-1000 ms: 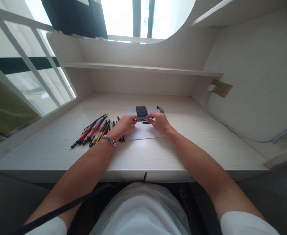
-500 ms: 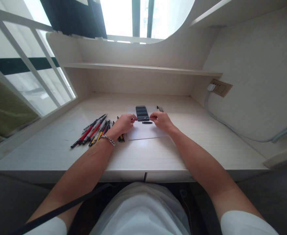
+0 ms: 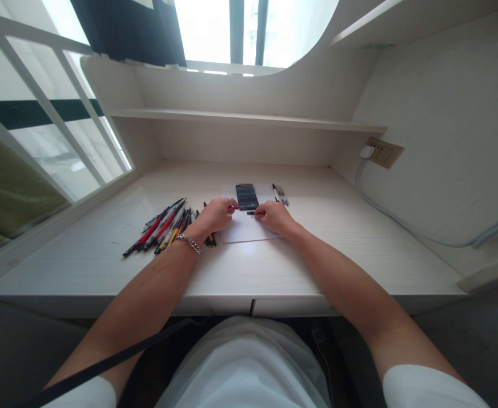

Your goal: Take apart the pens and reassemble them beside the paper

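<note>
Both my hands rest on a white sheet of paper (image 3: 245,231) on the desk (image 3: 104,260). My left hand (image 3: 216,215) is closed in a pinch on a small red pen part at its fingertips. My right hand (image 3: 274,217) is closed over a short black pen piece (image 3: 251,213) lying on the paper. A dark phone (image 3: 246,196) lies flat just beyond the fingertips. A pile of several red, black and yellow pens (image 3: 164,226) lies left of my left hand. A few pens (image 3: 279,193) lie right of the phone.
A shelf (image 3: 240,118) runs along the back of the desk. A wall socket (image 3: 383,152) with a white plug sits at the right, its cable (image 3: 402,224) trailing over the desk. A window rail (image 3: 53,113) stands at the left.
My right hand dropped from beside the phone down onto the black pen piece on the paper. My left hand stayed put with its red part.
</note>
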Demonstrator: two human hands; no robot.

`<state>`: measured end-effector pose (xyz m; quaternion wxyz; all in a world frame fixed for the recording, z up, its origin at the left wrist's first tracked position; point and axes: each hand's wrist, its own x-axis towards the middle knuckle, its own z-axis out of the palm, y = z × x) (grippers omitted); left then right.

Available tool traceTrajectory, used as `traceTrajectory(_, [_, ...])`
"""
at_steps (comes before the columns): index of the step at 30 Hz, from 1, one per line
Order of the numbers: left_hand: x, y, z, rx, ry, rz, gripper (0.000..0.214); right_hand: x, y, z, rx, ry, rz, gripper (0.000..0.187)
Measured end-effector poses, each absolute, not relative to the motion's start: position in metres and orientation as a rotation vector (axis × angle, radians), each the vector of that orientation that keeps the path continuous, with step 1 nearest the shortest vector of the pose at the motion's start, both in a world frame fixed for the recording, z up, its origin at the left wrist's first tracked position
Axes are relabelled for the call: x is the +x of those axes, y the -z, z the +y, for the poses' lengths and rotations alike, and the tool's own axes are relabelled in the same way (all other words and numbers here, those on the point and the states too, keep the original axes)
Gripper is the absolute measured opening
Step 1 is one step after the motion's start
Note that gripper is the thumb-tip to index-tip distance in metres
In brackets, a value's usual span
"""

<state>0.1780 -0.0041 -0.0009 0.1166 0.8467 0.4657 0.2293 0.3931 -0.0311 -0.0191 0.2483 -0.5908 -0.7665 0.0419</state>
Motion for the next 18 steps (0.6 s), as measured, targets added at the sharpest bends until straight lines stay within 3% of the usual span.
traceTrajectory(18, [0.187, 0.005, -0.010, 2.542, -0.644, 1.231, 0.029, 0.392, 0.000, -0.043, -1.383, -0.095, -2.037, 0.014])
